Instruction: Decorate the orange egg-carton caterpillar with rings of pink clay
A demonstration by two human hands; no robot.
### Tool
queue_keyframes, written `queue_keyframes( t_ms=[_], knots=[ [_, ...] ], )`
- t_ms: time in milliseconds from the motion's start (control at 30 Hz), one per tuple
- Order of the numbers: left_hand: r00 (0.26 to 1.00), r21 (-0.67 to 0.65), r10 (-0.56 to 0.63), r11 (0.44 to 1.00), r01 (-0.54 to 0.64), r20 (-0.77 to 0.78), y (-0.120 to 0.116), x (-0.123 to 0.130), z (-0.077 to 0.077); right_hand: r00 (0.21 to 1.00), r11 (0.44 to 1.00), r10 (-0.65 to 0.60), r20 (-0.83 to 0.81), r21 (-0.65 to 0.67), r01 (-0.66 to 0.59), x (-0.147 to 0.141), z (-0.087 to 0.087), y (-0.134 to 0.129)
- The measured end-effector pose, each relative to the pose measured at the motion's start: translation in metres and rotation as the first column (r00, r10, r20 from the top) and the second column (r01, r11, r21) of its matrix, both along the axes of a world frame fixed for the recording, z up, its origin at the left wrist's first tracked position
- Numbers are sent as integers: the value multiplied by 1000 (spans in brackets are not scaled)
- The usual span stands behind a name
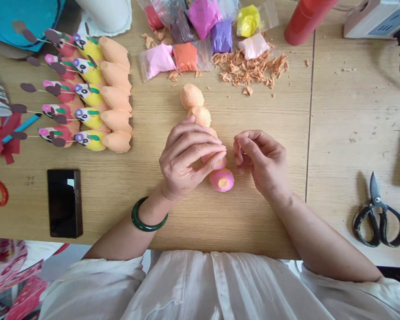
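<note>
A diagonal row of peach, rounded, egg-cup-like pieces [192, 97] lies on the table in front of me. The near piece [222, 179] is coated in pink around a peach middle, and pink shows on the one behind it. My left hand [190, 155] hovers over the row and hides its middle. Its thumb and fingertips come together; anything between them is too small to see. Just right of the row, my right hand [262, 158] has its fingers curled and thumb against the index finger. Whatever it may pinch cannot be made out.
Small bags of coloured clay [186, 57] lie at the back beside peach scraps [250, 69]. Decorated peach, yellow and red cup rows [115, 95] stand left. A phone [64, 203] is front left, black-handled scissors [378, 218] right. A red cylinder [308, 20] and power strip [380, 20] stand behind.
</note>
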State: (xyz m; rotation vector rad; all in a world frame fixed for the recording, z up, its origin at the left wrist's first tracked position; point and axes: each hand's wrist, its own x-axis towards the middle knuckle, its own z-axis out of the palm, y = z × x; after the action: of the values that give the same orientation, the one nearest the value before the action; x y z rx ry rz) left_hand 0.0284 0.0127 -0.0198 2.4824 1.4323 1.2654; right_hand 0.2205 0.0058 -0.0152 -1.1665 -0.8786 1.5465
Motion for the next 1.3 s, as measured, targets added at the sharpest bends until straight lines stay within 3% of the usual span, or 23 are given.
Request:
queue_keyframes(
  t_ms=[100, 200, 300, 467, 533, 600, 667, 700, 733, 800, 867, 933, 1000, 1167, 1300],
  knots=[
    [1000, -18, -3, 1000, 3, -8, 0, -1, 1, 996, 999, 2, -89, -40, -6, 1, 2, 2],
    [1000, 6, -16, 1000, 16, 18, 0, -3, -1, 986, 991, 72, -151, -105, -88, 3, 7, 2],
    [997, 59, -67, 996, 65, 38, 1, -6, -3, 977, 977, 151, -152, -126, -170, 2, 11, 1],
    [994, 127, -87, 987, 95, -67, 2, -8, -8, 962, 963, 229, -149, -107, -246, 0, 12, 0],
    [992, 143, -126, 981, 128, -28, 3, -8, -7, 976, 975, 191, -109, -94, -202, 1, 9, 1],
    [995, 132, -96, 987, 90, 41, 4, -7, -3, 995, 993, 102, -23, -50, -103, 2, 4, 1],
    [992, 27, 36, 999, -39, 124, 3, -9, 5, 997, 1000, -11, 74, 10, 10, 3, -2, 2],
    [978, -118, 129, 987, -111, 161, 2, -10, 9, 992, 998, -53, 110, 35, 49, 3, -5, 2],
    [958, -351, 218, 925, -144, 185, 0, -12, 14, 987, 996, -72, 141, 55, 65, 2, -8, 2],
    [905, -525, 340, 835, -165, 256, -6, -17, 22, 976, 995, -72, 208, 88, 55, 0, -12, 2],
    [872, -753, 413, 653, -84, 261, -13, -21, 27, 959, 992, -62, 275, 122, 29, -2, -14, 1],
    [824, -873, 470, 483, 60, 317, -20, -23, 30, 947, 990, -54, 315, 143, 9, -4, -15, -1],
    [760, -908, 525, 366, 205, 383, -24, -22, 33, 948, 990, -38, 315, 143, -8, -5, -15, -2],
    [594, -853, 623, 276, 443, 510, -20, -11, 38, 978, 997, 5, 207, 76, -21, -5, -13, -2],
    [600, -822, 588, 222, 524, 542, -14, -7, 37, 987, 999, 11, 162, 46, -18, -4, -9, 0]
  ],
)
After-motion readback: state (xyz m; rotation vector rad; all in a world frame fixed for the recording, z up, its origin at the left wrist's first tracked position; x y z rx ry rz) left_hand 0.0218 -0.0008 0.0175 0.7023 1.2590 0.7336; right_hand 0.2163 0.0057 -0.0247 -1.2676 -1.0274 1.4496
